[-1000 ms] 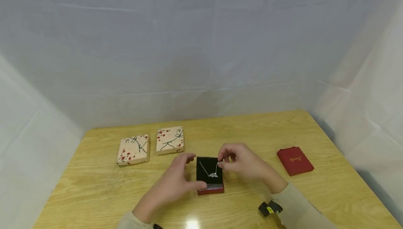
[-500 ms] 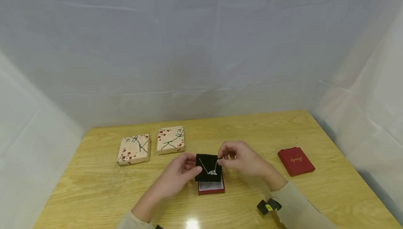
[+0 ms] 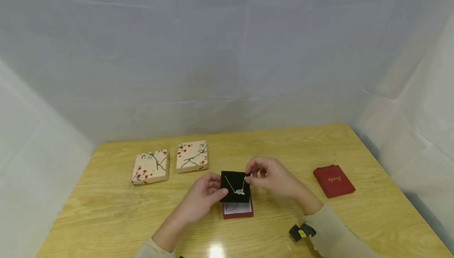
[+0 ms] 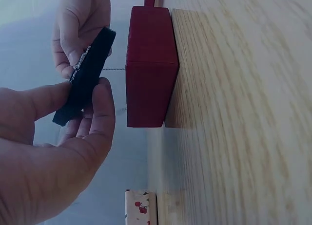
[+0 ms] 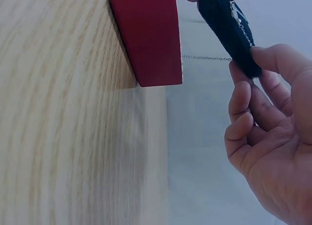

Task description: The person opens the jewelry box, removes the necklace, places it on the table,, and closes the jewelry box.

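Observation:
A black foam pad (image 3: 232, 195) is held up, tilted, above a small red box base (image 3: 238, 215) on the table. Across the pad's face lies a silver necklace (image 3: 240, 191) with a leaf-like pendant. My left hand (image 3: 202, 195) pinches the pad's left edge, thumb on the face and fingers behind, as the left wrist view shows. My right hand (image 3: 273, 177) pinches the pad's upper right corner, its thumb close to the chain. In the right wrist view a length of chain (image 5: 207, 58) runs from behind the pad into the red box (image 5: 151, 37).
Two cream boxes with a red blossom print, one at left (image 3: 150, 167) and one farther back (image 3: 192, 156), lie on the wooden table. At right sits a red lid (image 3: 333, 181) with gold lettering. White cloth (image 3: 227, 53) hangs behind and at both sides.
The black pad has risen out of the red box, baring its white inside. My left hand has moved from the box's edge to grip the pad's left side. My right hand has risen slightly.

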Demonstrator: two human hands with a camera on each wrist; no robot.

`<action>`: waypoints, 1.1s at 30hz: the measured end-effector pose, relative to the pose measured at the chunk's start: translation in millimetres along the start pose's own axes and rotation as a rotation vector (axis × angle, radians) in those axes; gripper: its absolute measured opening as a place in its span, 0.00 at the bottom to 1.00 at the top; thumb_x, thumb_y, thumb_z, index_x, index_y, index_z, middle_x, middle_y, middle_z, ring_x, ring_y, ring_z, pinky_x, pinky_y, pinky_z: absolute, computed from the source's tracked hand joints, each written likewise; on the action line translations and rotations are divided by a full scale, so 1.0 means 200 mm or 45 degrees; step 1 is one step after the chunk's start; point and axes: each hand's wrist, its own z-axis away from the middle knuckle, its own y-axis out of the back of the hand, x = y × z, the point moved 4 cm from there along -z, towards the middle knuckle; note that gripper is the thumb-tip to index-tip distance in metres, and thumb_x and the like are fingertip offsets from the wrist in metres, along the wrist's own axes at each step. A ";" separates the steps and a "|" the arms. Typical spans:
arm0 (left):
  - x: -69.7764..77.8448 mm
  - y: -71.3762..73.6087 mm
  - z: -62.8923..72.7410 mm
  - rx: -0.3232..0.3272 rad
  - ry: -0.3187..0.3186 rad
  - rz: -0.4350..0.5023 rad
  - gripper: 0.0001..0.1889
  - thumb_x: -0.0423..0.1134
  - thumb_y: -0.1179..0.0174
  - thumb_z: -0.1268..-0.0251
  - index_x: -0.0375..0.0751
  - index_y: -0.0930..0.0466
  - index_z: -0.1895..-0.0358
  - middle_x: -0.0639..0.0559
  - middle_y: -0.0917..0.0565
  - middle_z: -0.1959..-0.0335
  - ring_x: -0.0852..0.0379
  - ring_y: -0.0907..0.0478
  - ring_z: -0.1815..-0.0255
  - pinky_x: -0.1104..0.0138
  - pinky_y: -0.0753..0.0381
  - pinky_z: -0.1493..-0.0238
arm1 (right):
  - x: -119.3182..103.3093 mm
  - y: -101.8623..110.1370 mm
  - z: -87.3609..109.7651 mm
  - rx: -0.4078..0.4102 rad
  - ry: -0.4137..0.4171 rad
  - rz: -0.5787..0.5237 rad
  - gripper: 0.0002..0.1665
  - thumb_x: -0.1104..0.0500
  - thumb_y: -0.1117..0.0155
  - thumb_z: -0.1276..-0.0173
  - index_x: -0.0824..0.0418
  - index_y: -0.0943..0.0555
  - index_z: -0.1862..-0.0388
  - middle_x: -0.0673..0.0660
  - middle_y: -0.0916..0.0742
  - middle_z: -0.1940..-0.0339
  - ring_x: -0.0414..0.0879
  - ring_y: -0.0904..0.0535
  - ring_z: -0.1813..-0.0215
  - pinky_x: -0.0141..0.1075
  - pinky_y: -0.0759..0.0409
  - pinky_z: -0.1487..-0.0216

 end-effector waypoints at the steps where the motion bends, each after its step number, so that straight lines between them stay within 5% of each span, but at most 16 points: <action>1: 0.00 0.00 0.00 0.001 0.005 0.009 0.22 0.32 0.34 0.26 0.23 0.28 0.37 0.38 0.16 0.49 0.45 0.16 0.47 0.60 0.13 0.45 | 0.00 0.00 0.00 -0.002 0.001 0.005 0.08 0.61 0.26 0.28 0.51 0.16 0.56 0.46 0.13 0.60 0.44 0.19 0.59 0.36 0.23 0.64; 9: 0.00 0.01 0.00 0.010 0.012 0.070 0.20 0.32 0.35 0.26 0.24 0.29 0.39 0.38 0.15 0.51 0.45 0.14 0.49 0.61 0.12 0.47 | -0.03 0.00 0.00 0.043 0.102 0.147 0.11 0.61 0.25 0.29 0.52 0.15 0.50 0.45 0.13 0.51 0.44 0.19 0.51 0.42 0.19 0.58; 15: 0.00 0.01 0.00 0.038 0.015 0.103 0.20 0.32 0.35 0.25 0.24 0.29 0.38 0.37 0.14 0.50 0.44 0.14 0.49 0.59 0.12 0.47 | -0.14 -0.01 0.02 0.121 0.411 0.452 0.12 0.61 0.22 0.33 0.53 0.15 0.54 0.44 0.14 0.52 0.43 0.21 0.47 0.44 0.17 0.45; 21: 0.00 0.01 0.00 0.021 0.024 0.213 0.18 0.30 0.39 0.23 0.23 0.31 0.39 0.35 0.14 0.49 0.44 0.13 0.50 0.52 0.11 0.48 | -0.24 -0.07 0.04 0.068 0.695 0.759 0.11 0.60 0.18 0.38 0.56 0.12 0.60 0.46 0.13 0.62 0.42 0.20 0.57 0.37 0.17 0.54; 33: 0.00 0.00 0.01 -0.028 0.096 0.375 0.20 0.31 0.40 0.24 0.26 0.35 0.38 0.34 0.13 0.47 0.51 0.13 0.57 0.52 0.13 0.46 | -0.25 -0.13 0.04 0.089 0.788 0.986 0.12 0.55 0.15 0.39 0.56 0.09 0.61 0.48 0.12 0.62 0.44 0.20 0.58 0.37 0.18 0.57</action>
